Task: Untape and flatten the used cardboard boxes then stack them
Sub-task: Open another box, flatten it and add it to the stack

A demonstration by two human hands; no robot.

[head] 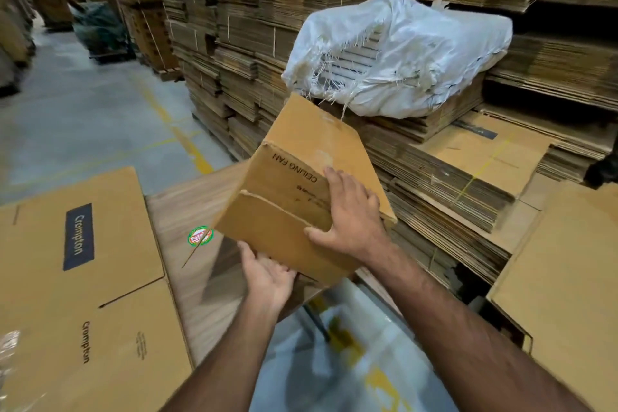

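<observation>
A brown cardboard box printed "CEILING FAN" (301, 184) is held in the air at the centre of view, tilted with its far end toward 12 o'clock. The right hand (351, 214) grips its near right edge, thumb curled over the front flap and fingers spread on top. The left hand (267, 274) supports it from beneath at 6 o'clock, fingers hidden, so its grip cannot be told. Flattened brown "Crompton" cartons (80, 278) lie at 9 o'clock; a torn white woven sack (418, 50) rests on stacked flat cardboard (451, 184) at 1 o'clock.
</observation>
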